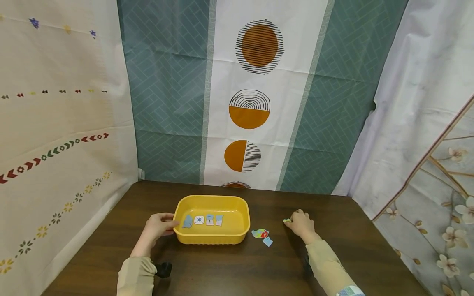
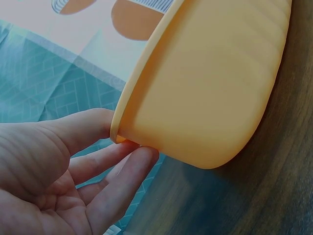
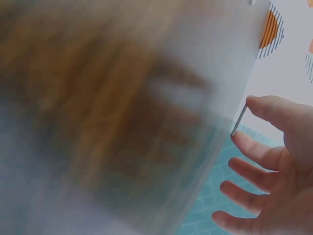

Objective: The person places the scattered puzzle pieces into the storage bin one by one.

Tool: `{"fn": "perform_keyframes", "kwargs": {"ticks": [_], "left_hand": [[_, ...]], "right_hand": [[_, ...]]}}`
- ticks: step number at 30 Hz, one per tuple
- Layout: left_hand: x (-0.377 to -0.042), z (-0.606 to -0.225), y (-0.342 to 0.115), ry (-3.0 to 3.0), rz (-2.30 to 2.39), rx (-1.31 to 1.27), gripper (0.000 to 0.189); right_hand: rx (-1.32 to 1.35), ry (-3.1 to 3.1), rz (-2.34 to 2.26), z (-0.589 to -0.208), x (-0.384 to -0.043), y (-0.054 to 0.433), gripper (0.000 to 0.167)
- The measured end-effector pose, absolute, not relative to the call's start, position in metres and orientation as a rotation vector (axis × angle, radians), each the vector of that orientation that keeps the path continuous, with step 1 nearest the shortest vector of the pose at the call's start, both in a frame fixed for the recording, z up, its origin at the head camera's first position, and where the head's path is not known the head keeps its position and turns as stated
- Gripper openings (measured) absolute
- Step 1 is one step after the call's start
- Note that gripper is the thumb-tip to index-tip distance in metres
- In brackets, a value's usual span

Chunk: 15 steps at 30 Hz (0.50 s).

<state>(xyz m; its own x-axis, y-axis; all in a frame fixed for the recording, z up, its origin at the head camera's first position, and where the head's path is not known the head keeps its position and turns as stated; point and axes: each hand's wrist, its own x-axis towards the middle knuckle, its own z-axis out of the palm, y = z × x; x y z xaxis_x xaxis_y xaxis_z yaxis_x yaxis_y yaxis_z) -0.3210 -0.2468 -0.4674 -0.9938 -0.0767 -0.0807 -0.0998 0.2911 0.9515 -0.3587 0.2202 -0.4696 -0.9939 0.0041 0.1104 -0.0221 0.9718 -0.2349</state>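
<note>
My left hand (image 1: pixel 158 226) grips the left end of a yellow plastic tray (image 1: pixel 211 240); in the left wrist view the thumb lies over its rim and the fingers are beneath. Inside the tray several small flat printed pieces lie in a row, among them a white square (image 1: pixel 199 220) with a blue star shape. To the right, my right hand (image 1: pixel 302 225) pinches a thin flat piece (image 3: pixel 239 119) between thumb and index finger, the other fingers spread. Only a green and pale corner of that piece shows in the head view.
Between the tray and my right hand, a multicoloured flat piece (image 1: pixel 261 233) and a light blue piece (image 1: pixel 268 241) lie on the dark wooden table (image 1: pixel 229 271). Patterned cloths hang behind and on both sides. A blurred surface fills much of the right wrist view.
</note>
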Motion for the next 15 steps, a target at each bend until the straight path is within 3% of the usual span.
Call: {"fn": "perform_keyframes", "kwargs": {"ticks": [15], "left_hand": [[-0.321,-0.467,-0.248,2.498,1.85,-0.171,0.043]], "right_hand": [[0.093,-2.925,0.373,-0.447,-0.37,0.185,0.026]]}}
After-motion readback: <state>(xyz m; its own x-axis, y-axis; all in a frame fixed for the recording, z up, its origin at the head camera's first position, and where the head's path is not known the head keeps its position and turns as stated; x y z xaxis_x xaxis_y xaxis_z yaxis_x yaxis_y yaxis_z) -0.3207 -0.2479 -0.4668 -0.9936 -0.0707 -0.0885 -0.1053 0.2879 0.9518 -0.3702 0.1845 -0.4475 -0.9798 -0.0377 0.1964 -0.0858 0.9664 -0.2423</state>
